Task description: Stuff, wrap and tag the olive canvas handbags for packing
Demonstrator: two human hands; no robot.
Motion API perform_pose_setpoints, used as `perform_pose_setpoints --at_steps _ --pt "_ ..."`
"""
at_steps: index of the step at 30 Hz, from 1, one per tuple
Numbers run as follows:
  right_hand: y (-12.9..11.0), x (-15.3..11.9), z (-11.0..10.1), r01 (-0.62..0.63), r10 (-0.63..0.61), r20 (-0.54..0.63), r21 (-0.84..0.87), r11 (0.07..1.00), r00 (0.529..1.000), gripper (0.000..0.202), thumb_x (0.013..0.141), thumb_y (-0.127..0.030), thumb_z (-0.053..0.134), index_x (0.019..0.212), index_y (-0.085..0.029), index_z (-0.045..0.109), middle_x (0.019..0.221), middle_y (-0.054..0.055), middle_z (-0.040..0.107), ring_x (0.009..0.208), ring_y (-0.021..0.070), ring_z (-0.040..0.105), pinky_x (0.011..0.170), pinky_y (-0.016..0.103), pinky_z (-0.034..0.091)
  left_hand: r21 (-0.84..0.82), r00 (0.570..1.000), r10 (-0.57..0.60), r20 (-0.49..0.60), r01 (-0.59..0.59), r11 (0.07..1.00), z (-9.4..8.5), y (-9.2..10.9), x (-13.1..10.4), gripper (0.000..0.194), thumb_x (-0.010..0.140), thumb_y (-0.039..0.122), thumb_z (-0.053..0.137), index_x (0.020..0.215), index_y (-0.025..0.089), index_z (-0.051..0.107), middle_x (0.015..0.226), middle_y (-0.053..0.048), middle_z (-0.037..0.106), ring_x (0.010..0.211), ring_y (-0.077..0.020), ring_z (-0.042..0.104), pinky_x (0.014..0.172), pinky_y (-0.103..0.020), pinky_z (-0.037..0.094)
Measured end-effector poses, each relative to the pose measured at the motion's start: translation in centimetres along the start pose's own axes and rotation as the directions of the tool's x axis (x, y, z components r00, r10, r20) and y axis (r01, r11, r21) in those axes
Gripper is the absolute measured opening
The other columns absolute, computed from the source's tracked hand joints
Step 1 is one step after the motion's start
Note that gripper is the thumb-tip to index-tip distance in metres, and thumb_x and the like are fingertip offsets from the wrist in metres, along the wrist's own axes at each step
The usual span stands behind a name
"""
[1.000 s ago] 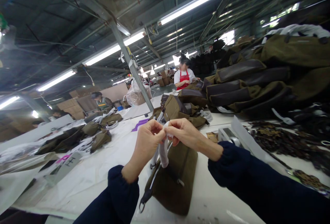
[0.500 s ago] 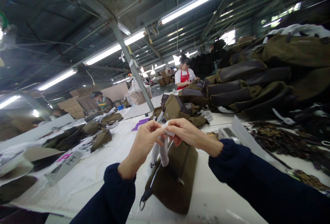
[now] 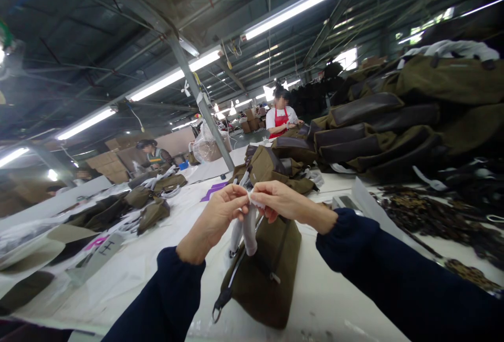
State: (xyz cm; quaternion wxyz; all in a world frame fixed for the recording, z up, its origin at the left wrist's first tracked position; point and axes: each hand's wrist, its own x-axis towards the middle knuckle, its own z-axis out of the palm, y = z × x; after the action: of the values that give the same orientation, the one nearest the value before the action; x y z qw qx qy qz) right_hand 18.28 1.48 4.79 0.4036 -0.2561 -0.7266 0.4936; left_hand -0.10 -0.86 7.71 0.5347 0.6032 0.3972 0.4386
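The olive bag (image 3: 271, 279) lies on the white table (image 3: 321, 305), directly in front of the person, with two white-wrapped handles (image 3: 249, 234) rising from its left side. Both arms, in dark blue sleeves, reach in from below: the left forearm slants up from the bag's left, the right one comes in at a lower angle from its right. The wrists are raised, and the two hands meet above the far end of the bag, fingertips almost touching. The left hand (image 3: 216, 218) has its thumb and forefinger closed together on a small bit of white wrapping (image 3: 252, 197) at the top of the handles, its other fingers curled loosely. The right hand (image 3: 287, 201), back upward, pinches the same wrapping between thumb and forefinger, the remaining fingers bent beneath. A metal ring (image 3: 215, 314) hangs at the bag's near left corner. Beyond the bag lie more olive bags (image 3: 265, 166), and purple pieces (image 3: 212, 192) lie beyond it to the left.
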Motion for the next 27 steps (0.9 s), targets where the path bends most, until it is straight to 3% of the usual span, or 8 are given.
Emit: perform_pose_setpoints --at_steps 9,14,18,19,21,23,25,27 --pt "0.4 -0.3 0.2 0.041 -0.039 -0.039 0.064 0.997 0.998 0.030 0.090 -0.047 0.058 0.085 -0.017 0.055 0.068 -0.002 0.055 0.054 0.0084 0.053 0.045 0.016 0.048 -0.048 0.999 0.031 0.025 -0.030 0.998 0.1 -0.2 -0.4 0.013 0.081 0.019 0.071 0.089 0.017 0.061 0.076 0.003 0.056 0.061 -0.0062 0.054 0.053 -0.016 0.044" --pt "0.2 -0.1 -0.7 0.017 -0.019 0.060 0.029 0.999 0.998 0.032 0.089 -0.048 0.060 0.081 -0.017 0.056 0.065 -0.004 0.050 0.051 0.0081 0.049 0.044 0.017 0.048 -0.042 0.999 0.026 0.033 -0.024 0.999 0.1 -0.4 -0.3 0.022 0.082 0.021 0.072 0.100 0.018 0.059 0.081 0.002 0.058 0.062 -0.0071 0.055 0.051 -0.016 0.046" --pt "0.2 0.1 -1.1 -0.027 0.028 0.124 -0.013 1.000 0.992 0.034 0.088 -0.050 0.059 0.084 -0.016 0.058 0.065 -0.004 0.051 0.051 0.0092 0.050 0.046 0.020 0.048 -0.055 0.999 0.047 0.016 -0.046 0.997 0.4 -0.4 -0.2 0.025 0.078 0.020 0.076 0.095 0.017 0.058 0.079 0.003 0.055 0.059 -0.0055 0.052 0.048 -0.014 0.044" --pt "0.1 0.0 -1.0 -0.007 0.010 0.083 -0.042 0.999 0.996 0.034 0.089 -0.051 0.057 0.085 -0.017 0.057 0.065 -0.004 0.051 0.050 0.0092 0.050 0.046 0.020 0.046 -0.061 0.999 0.053 0.008 -0.052 0.997 0.6 -0.3 -0.2 0.025 0.078 0.020 0.076 0.093 0.016 0.057 0.078 0.003 0.054 0.058 -0.0052 0.052 0.048 -0.014 0.044" --pt "0.0 -0.3 -0.5 0.068 -0.086 -0.104 -0.167 0.984 0.991 0.035 0.092 -0.052 0.054 0.085 -0.018 0.055 0.065 -0.004 0.050 0.050 0.0087 0.048 0.045 0.020 0.040 -0.077 0.998 0.067 -0.020 -0.068 0.995 0.9 -0.1 -0.3 0.024 0.078 0.021 0.076 0.091 0.017 0.056 0.077 0.004 0.053 0.057 -0.0050 0.051 0.048 -0.014 0.045" --pt "-0.2 -0.6 0.2 0.122 -0.225 -0.275 -0.348 0.930 0.935 0.036 0.092 -0.052 0.054 0.079 -0.019 0.052 0.064 -0.005 0.048 0.052 0.0085 0.044 0.048 0.021 0.033 -0.096 0.996 0.072 -0.046 -0.077 0.992 1.2 0.0 -0.4 0.024 0.079 0.022 0.075 0.092 0.017 0.056 0.077 0.004 0.053 0.057 -0.0053 0.051 0.047 -0.015 0.046" --pt "-0.5 -0.8 0.7 0.145 -0.309 -0.303 -0.460 0.876 0.902 0.035 0.093 -0.046 0.056 0.072 -0.018 0.050 0.063 -0.005 0.045 0.057 0.0090 0.041 0.052 0.023 0.029 -0.112 0.995 0.077 -0.062 -0.083 0.990 1.5 0.1 -0.4 0.024 0.078 0.022 0.076 0.091 0.017 0.056 0.077 0.004 0.053 0.057 -0.0058 0.052 0.047 -0.015 0.045" --pt "-0.6 -0.7 1.0 0.175 -0.322 -0.275 -0.450 0.876 0.906 0.035 0.094 -0.039 0.053 0.067 -0.018 0.048 0.062 -0.005 0.041 0.059 0.0094 0.038 0.054 0.024 0.027 -0.127 0.993 0.098 -0.073 -0.107 0.986 1.6 0.3 -0.3 0.024 0.077 0.020 0.077 0.089 0.017 0.056 0.077 0.003 0.053 0.058 -0.0063 0.052 0.047 -0.015 0.045"
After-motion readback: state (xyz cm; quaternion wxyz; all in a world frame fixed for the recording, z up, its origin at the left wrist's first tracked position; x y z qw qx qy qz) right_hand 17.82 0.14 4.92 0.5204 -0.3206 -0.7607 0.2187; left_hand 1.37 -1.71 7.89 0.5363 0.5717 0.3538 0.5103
